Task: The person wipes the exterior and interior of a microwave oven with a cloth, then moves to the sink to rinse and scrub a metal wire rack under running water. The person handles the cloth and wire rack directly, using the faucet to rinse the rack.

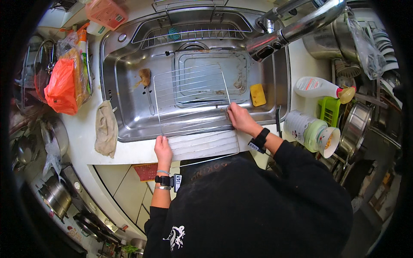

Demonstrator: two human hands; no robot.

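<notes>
A chromed wire oven rack (190, 82) slants from over the steel sink to the counter's front edge near my body. My left hand (163, 150) grips its left side wire close to the sink's front rim. Around the right side wire, my right hand (238, 117) is closed. A small brownish, mesh-like bit, perhaps a scouring pad, shows at those fingertips, mostly hidden. Beneath the rack, a grey baking tray (209, 58) with brown stains lies in the sink (129, 106). A yellow sponge (257, 95) lies beside the tray's right edge.
The chrome faucet (267, 45) reaches over the sink's right back. A brown-headed brush (145, 77) lies left in the basin. A beige cloth (106, 129) drapes on the left counter. A spray bottle (316, 87) and a white-green tub (301, 129) stand right. A wire basket (196, 34) spans the back.
</notes>
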